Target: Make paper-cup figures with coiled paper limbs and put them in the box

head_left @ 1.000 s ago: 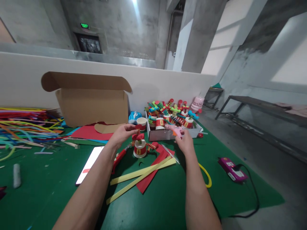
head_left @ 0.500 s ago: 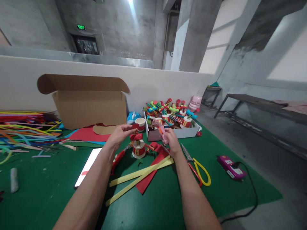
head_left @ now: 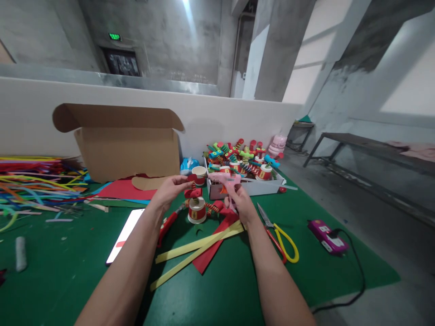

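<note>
My left hand (head_left: 170, 191) pinches the red round top of a paper cup figure (head_left: 197, 213), which stands upright on the table with a red bow-like piece and springy folded-paper arms. In my right hand (head_left: 243, 204) is a pink glue gun (head_left: 226, 180), its nozzle pointing left, a little above and to the right of the figure. A clear glue stick pokes out of its back. Below the hands lie crossed yellow paper strips (head_left: 200, 246) and a red paper strip (head_left: 214, 249). A red-handled tool (head_left: 167, 226) rests under my left wrist.
Yellow-and-red-handled scissors (head_left: 280, 235) lie right of my right forearm. Behind stand a white box (head_left: 261, 187) of finished figures, a paper cup (head_left: 199, 174) and an open cardboard box (head_left: 129, 151). A phone (head_left: 125, 233) and colourful strips (head_left: 37, 185) lie left, a purple power strip (head_left: 328, 236) right.
My right hand has brought the glue gun leftward toward the figure, then turned it so the nozzle points left; the scissors came into view. My left hand stays on the figure's top.
</note>
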A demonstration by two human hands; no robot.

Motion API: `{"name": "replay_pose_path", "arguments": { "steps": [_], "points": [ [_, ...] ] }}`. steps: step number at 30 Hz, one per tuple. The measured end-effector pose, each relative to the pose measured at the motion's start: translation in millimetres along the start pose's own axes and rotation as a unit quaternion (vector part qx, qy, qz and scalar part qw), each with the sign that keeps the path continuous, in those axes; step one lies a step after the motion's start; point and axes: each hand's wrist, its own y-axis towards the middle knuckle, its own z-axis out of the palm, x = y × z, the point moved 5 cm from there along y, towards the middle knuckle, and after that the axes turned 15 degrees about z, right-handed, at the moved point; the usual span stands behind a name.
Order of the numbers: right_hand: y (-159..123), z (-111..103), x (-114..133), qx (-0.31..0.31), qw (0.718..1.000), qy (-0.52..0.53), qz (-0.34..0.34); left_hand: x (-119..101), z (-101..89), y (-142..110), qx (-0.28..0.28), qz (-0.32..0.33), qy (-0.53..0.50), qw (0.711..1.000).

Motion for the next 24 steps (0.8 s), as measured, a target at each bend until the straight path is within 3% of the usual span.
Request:
{"name": "replay_pose_path", "arguments": {
  "steps": [4, 12, 24],
  "points": [
    [-1.8, 4.4, 4.1, -0.009, 0.997, -0.050, -0.054, 0.0, -1.6, 0.8, -0.012, -0.003, -0.004, 1.000],
    [-6.6, 6.6, 5.4, -0.029, 0.983, -0.157, -0.088, -1.2, -2.7, -0.7, -0.030, -0.014, -0.011, 0.999],
    [-8.8, 9.1, 5.7, -0.024, 0.980, -0.179, -0.088, -1.0, -0.5, 0.6, 0.000, -0.001, -0.018, 1.000]
  ]
}}
